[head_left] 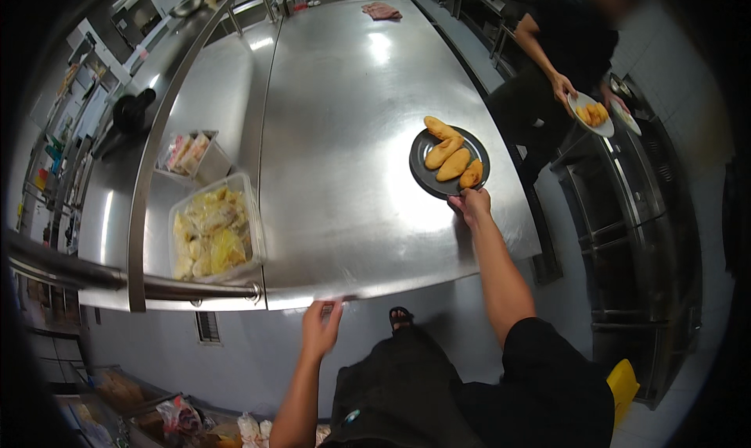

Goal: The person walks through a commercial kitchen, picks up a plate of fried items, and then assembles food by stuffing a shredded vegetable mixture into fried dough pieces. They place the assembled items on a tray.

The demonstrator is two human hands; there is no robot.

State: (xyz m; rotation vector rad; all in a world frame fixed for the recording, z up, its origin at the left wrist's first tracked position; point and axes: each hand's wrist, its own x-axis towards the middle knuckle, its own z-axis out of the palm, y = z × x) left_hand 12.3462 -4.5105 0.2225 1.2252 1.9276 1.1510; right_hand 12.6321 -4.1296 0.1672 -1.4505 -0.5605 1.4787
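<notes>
Plate (421,166) sits on the table (336,135), right side, just ahead of my right hand (472,204), fingers pinched on its near rim. Fritters (453,165) line up from far left toward them. Left hand (319,332)'s farther, by the near edge; can't tell its grip tbh.

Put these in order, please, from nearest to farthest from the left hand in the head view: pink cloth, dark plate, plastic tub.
1. Plastic tub, ahead and to the left of the left hand.
2. Dark plate, ahead and to the right.
3. Pink cloth, near the metal table's far end.
</notes>
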